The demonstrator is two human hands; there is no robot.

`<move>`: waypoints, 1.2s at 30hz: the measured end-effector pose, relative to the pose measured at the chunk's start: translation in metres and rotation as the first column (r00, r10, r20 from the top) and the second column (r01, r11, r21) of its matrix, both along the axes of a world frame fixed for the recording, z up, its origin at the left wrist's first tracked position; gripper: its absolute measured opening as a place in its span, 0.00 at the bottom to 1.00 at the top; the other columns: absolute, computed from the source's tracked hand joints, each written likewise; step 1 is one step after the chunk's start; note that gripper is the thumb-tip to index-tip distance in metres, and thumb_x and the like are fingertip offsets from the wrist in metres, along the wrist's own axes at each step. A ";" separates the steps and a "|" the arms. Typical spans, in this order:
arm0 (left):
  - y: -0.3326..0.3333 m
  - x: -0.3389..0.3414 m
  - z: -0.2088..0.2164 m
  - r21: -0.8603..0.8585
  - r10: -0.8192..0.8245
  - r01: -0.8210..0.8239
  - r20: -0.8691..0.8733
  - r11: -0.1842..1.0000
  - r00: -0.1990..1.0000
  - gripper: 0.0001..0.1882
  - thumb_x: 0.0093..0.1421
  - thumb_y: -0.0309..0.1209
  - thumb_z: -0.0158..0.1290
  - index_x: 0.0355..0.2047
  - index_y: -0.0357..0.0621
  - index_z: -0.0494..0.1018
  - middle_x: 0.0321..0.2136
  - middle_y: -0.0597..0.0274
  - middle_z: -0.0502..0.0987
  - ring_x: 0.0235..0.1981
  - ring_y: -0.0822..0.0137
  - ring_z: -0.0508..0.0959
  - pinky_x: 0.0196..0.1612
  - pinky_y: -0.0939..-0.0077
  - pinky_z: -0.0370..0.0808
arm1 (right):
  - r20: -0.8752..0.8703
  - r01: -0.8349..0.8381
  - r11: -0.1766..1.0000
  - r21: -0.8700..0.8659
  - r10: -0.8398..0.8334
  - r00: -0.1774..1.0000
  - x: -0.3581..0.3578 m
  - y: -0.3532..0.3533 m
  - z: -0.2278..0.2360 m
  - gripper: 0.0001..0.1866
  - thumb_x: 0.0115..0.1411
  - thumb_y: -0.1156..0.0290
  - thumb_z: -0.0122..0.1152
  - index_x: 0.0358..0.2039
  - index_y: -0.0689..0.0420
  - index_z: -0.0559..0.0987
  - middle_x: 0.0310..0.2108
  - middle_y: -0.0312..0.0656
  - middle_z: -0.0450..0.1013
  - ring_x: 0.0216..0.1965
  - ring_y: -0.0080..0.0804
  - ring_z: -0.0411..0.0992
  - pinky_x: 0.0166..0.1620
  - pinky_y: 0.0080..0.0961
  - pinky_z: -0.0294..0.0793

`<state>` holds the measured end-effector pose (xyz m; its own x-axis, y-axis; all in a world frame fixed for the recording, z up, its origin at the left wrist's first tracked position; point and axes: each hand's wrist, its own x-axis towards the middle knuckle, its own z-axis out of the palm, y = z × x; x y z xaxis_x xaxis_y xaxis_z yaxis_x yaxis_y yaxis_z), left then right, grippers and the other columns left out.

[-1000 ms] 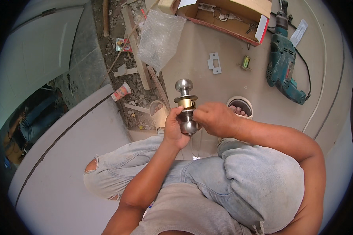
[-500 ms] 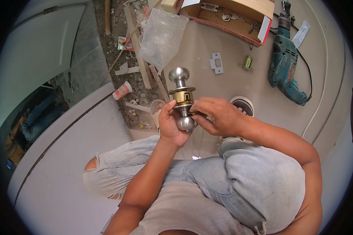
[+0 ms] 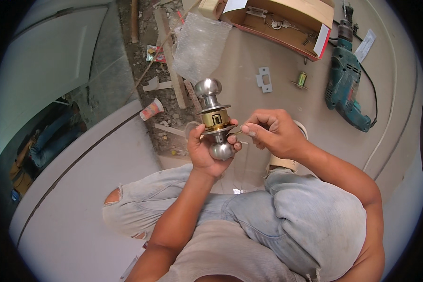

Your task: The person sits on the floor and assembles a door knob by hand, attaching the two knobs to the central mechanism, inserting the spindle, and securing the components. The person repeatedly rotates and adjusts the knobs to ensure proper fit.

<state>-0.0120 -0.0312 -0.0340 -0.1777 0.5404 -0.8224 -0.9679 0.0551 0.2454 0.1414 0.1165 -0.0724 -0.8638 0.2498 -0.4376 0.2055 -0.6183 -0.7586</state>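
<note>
My left hand [image 3: 204, 155] is wrapped round the lower part of a metal doorknob set [image 3: 215, 120], which I hold nearly upright, tilted slightly left. Two round silver knobs form its ends, and a brass-coloured lock body sits between the silver plates. To its right, my right hand [image 3: 278, 135] pinches a thin, small rod-like piece [image 3: 239, 132] between thumb and forefinger. Its tip reaches the knob's lower neck beside my left fingers; whether it is inserted there I cannot tell. Beyond my hands, a metal strike plate [image 3: 266, 88] and a small latch piece [image 3: 302, 79] lie on the floor.
A teal power drill [image 3: 342, 84] with a black cord lies at the right. An open cardboard box [image 3: 277, 38] holds keys and small metal parts. Bubble wrap [image 3: 202, 44], wood strips and rubble lie at the far left, near a paper cup [image 3: 151, 109].
My right hand has drawn back to the right from the knob's neck, and the thin piece now shows in its pinch. My left fingers now show around the neck. The view has shifted slightly.
</note>
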 end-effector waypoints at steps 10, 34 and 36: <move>0.000 -0.008 -0.004 0.093 0.041 -0.028 -0.136 0.995 0.990 0.35 0.57 0.48 0.57 0.60 0.40 0.67 0.55 0.52 0.74 0.56 0.55 0.74 0.60 0.53 0.71 | -0.015 -0.105 0.879 -0.465 0.111 0.994 -0.009 -0.007 -0.013 0.22 0.63 0.53 0.60 0.35 0.64 0.77 0.31 0.46 0.75 0.29 0.31 0.76 0.33 0.29 0.78; 0.011 -0.013 0.013 -0.120 -0.232 0.202 -0.353 0.972 0.906 0.19 0.60 0.39 0.60 0.46 0.39 0.74 0.45 0.50 0.79 0.54 0.54 0.77 0.60 0.56 0.73 | 0.062 -0.229 0.754 0.615 0.243 0.968 -0.027 -0.019 0.005 0.33 0.48 0.46 0.64 0.36 0.70 0.78 0.30 0.58 0.78 0.33 0.55 0.79 0.40 0.44 0.79; 0.008 -0.009 0.014 -0.126 -0.150 0.115 -0.316 0.985 0.937 0.20 0.60 0.40 0.60 0.46 0.40 0.74 0.44 0.51 0.79 0.53 0.55 0.77 0.59 0.57 0.74 | 0.084 -0.277 0.742 0.611 0.287 0.954 -0.030 -0.018 0.008 0.33 0.48 0.46 0.64 0.38 0.69 0.78 0.29 0.57 0.78 0.33 0.55 0.79 0.38 0.45 0.79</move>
